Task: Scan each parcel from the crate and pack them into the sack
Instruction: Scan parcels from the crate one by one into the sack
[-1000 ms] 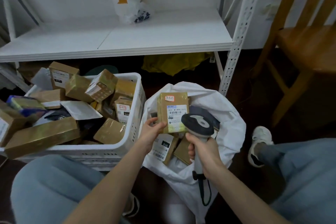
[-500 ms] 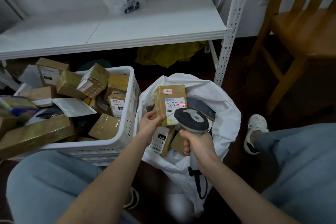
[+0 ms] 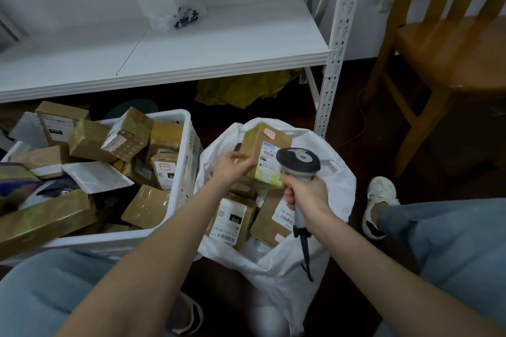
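Parcel (image 3: 261, 149) pinched by left hand (image 3: 232, 166), now seemingly tilted over sack (image 3: 338, 175); scanner (image 3: 298, 159) gripped in right hand (image 3: 306, 195).

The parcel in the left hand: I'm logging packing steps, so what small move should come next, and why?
Probably lower the parcel into the sack and release it, if the scan has registered. The left hand holds it over the sack's open mouth, label facing the scanner in the right hand, and other parcels already lie below.
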